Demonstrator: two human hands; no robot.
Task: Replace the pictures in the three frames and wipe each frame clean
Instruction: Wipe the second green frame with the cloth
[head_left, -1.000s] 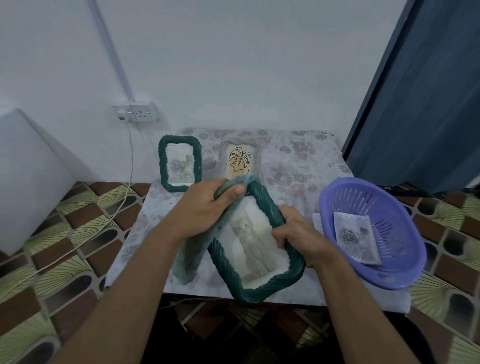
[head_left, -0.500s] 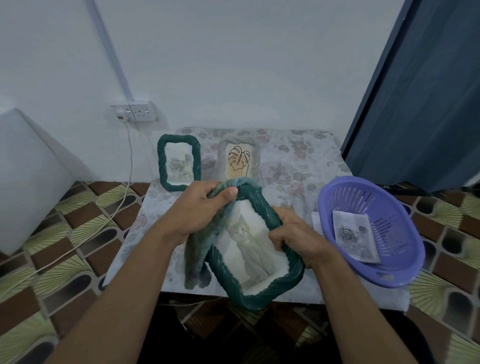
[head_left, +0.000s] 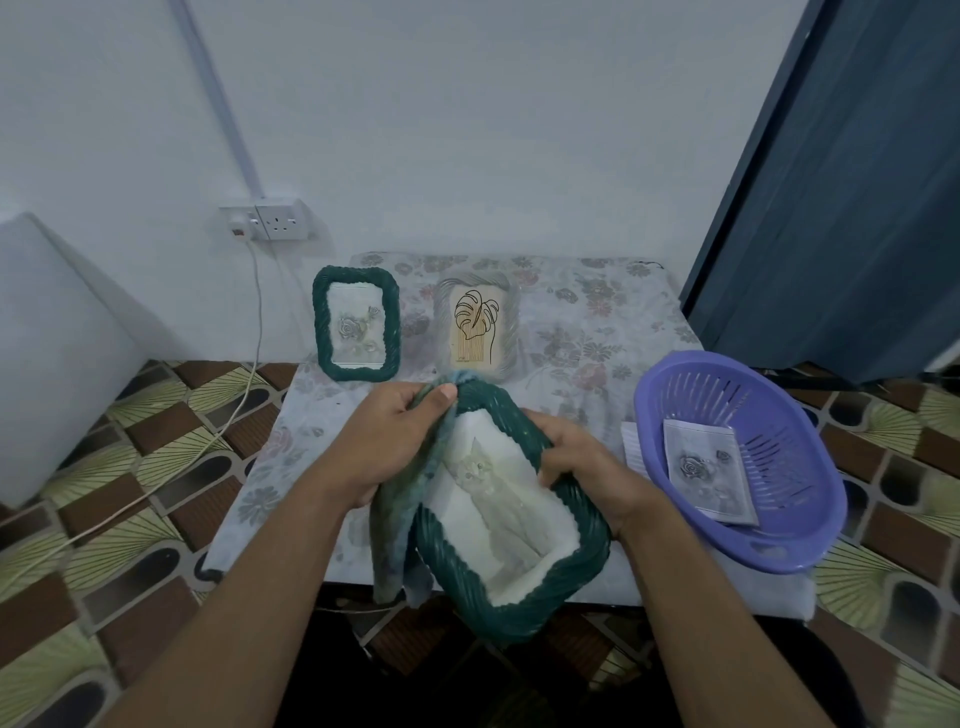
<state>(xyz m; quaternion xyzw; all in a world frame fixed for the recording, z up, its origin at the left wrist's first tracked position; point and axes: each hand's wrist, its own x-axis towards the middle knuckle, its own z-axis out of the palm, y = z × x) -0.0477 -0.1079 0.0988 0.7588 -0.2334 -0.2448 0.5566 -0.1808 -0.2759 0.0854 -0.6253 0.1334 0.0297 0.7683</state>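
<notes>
— Grip first: what does each hand have?
— The left hand (head_left: 395, 447) pinches a mottled blue-green cloth (head_left: 400, 525) against the top left corner of a dark green, rope-twist rectangular frame (head_left: 519, 608). Its thumb lies on top, and the cloth's tail hangs past the near edge. The right hand (head_left: 576, 467) curls round the frame's right rail, thumb on the front.
— And the frame itself?
— It is held tilted over the near edge of the floral-covered surface (head_left: 597, 322), with a pale cat picture (head_left: 498, 493) already in it.
— So which step?
— Wiping, I'd judge: the picture is in and the cloth is on the rim.
— The other two?
— They stand at the back: a second dark green frame (head_left: 356, 325) with a rose print, and just beside it a pale silvery frame (head_left: 475, 322) with a line-drawn leaf. A purple slotted plastic basket (head_left: 779, 540) on the right holds a loose rose print (head_left: 706, 470).
— Next move?
— Probably the cloth goes round the twisted rim and over the front while the right hand steadies. The grooves call for pressure, and for a firm hold above that edge.
</notes>
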